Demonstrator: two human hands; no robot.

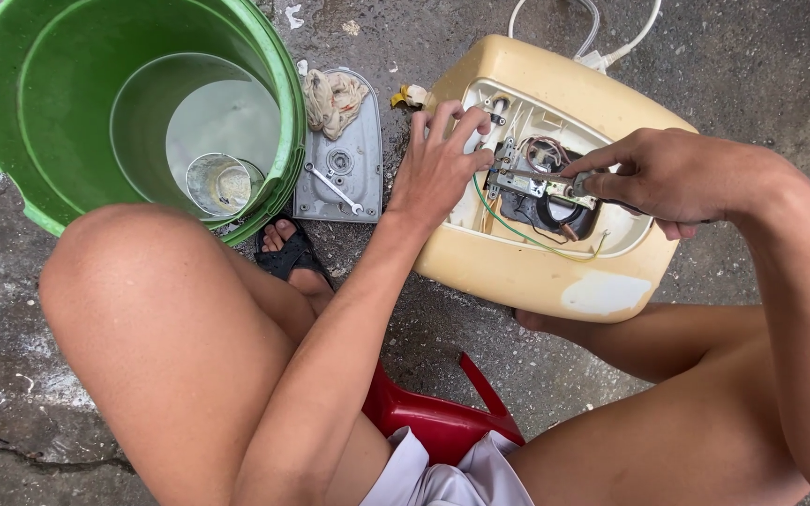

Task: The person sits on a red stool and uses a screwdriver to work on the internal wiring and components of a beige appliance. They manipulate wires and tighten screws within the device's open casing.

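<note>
Far left of both hands: big round green plastic bucket [11, 103], open top, shallow water inside, small clear glass jar [218, 184] on the bottom w/ something pale in it. Bucket rim just beside a bare knee.

Between bucket and left hand: flat grey metal cover plate [360, 159] lying on wet concrete ground [752, 66], touching bucket's side. On plate: crumpled dirty beige rag [333, 98] at far end, small silver spanner [334, 186] across the middle. Below plate: black sandal [288, 255] w/ toes showing.

Left hand [438, 169]: fingers spread and curled over near-left edge of opening in cream-yellow plastic appliance housing [555, 272], fingertips resting on white inner frame. No closed grasp visible; bracing only, loosely open. Small yellow scrap just left of fingertips on ground.

Between the hands: housing's open cavity, w/ dark round motor part [536, 211], metal bracket w/ screws, copper-colour winding, thin green-yellow wire [517, 234] looping along lower edge of opening.

Right hand [677, 178]: over right side of cavity, thumb and forefinger pinched together on a slim dark tool [585, 183] w/ tip at the metal bracket; other fingers folded under. Tool type cannot be told, mostly hidden by fingers.

Beyond right hand, far side of housing: white power cord [602, 47] running off top edge.

Under both forearms, near body: red plastic stool [433, 417] between bare legs, white cloth [452, 478] at bottom edge.
</note>
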